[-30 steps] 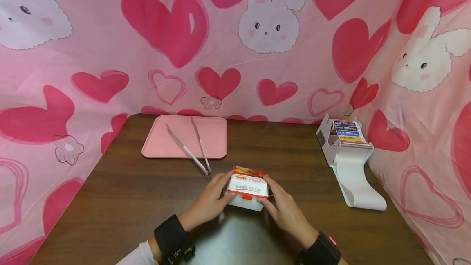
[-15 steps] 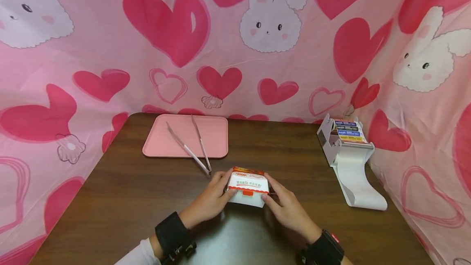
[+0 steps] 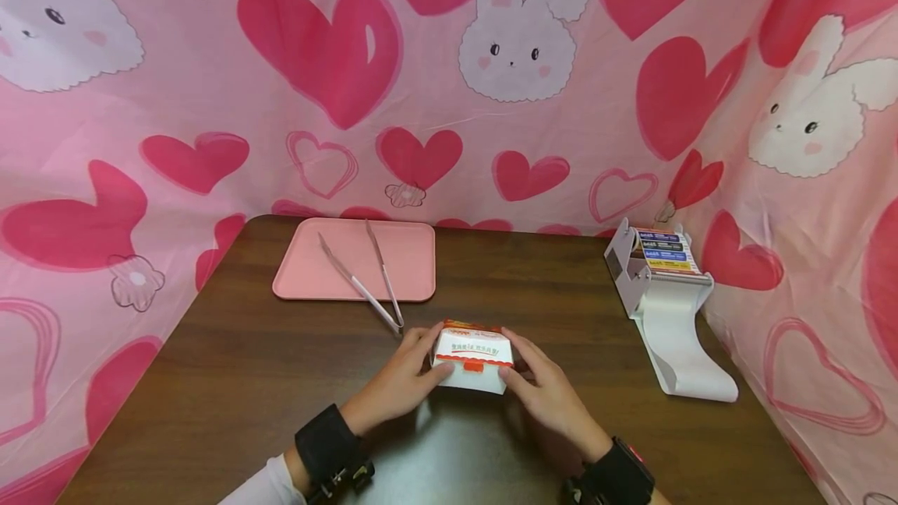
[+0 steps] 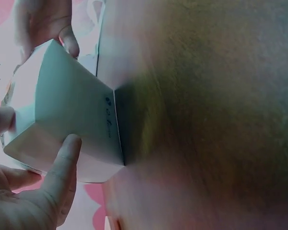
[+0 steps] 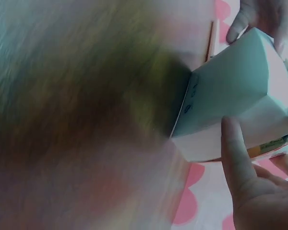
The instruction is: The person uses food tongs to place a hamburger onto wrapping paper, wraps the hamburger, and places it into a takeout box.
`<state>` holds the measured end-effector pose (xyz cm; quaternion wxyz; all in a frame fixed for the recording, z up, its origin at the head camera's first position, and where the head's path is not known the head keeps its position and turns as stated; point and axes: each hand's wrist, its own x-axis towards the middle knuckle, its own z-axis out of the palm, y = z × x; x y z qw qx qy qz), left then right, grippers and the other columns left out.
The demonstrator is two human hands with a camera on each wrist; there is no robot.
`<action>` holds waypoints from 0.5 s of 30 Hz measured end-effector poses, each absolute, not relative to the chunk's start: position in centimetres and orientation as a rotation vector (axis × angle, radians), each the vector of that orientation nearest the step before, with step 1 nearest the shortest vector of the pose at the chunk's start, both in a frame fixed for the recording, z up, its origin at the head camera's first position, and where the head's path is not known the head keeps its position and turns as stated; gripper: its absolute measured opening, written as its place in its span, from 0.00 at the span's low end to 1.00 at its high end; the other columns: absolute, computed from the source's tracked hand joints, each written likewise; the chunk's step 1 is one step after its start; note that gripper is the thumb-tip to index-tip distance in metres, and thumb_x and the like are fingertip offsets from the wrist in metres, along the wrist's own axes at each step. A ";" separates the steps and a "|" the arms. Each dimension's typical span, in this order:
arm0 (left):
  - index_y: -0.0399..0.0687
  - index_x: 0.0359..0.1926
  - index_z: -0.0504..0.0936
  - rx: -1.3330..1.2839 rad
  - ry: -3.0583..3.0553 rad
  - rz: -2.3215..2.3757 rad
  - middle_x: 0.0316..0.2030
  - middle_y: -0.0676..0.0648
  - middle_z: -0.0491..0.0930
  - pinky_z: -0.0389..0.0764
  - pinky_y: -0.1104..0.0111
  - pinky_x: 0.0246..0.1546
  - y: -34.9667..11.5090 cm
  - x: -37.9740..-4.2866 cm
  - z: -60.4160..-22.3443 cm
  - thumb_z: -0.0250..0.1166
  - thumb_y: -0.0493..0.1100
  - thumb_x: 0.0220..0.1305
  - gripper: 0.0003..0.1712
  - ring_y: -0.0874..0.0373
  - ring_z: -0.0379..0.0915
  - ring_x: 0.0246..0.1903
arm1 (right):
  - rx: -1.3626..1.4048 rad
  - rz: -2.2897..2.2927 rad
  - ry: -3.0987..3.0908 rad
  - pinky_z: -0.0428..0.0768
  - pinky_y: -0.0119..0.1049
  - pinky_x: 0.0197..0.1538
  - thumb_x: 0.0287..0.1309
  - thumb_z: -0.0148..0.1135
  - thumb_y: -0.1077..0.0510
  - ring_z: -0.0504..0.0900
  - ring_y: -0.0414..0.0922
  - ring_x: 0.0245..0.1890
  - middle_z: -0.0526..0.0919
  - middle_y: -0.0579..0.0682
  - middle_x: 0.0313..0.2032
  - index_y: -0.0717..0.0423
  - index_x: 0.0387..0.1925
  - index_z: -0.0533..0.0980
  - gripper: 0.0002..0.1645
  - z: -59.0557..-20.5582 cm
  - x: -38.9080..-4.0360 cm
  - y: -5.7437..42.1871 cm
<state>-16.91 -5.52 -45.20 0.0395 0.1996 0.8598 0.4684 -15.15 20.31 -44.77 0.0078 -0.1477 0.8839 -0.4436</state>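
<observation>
A white cardboard burger box (image 3: pixel 475 369) with red trim and an orange-red top stands closed before me, its red tab (image 3: pixel 473 365) at the front. My left hand (image 3: pixel 403 372) grips its left side, thumb on the front and fingers toward the back. On the opposite side my right hand (image 3: pixel 550 396) holds it the same way. Both wrist views show the plain lower part of the box (image 4: pixel 77 100), its bottom edge right at the tabletop, with fingertips pressed on the side walls (image 5: pixel 209 139).
Beyond the box to the left lies a pink tray (image 3: pixel 302 271), with open metal tongs (image 3: pixel 359 287) resting across its front edge. At the right stands a grey dispenser (image 3: pixel 641 271) with a white paper strip (image 3: pixel 684 349) hanging onto the brown table (image 3: pixel 231 380). Pink fabric walls enclose the table.
The burger box has tipped slightly, so less of its orange top shows and its front lower edge sits a little higher in view. Both hands keep their hold.
</observation>
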 end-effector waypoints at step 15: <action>0.35 0.76 0.60 0.637 2.660 1.430 0.59 0.37 0.68 0.74 0.52 0.57 -5.1 -16.8 -45.2 0.63 0.50 0.72 0.40 0.47 0.71 0.56 | -0.330 -0.972 3.184 0.83 0.43 0.39 0.60 0.71 0.42 0.83 0.46 0.39 0.84 0.54 0.48 0.52 0.64 0.70 0.36 -44.0 -14.7 17.3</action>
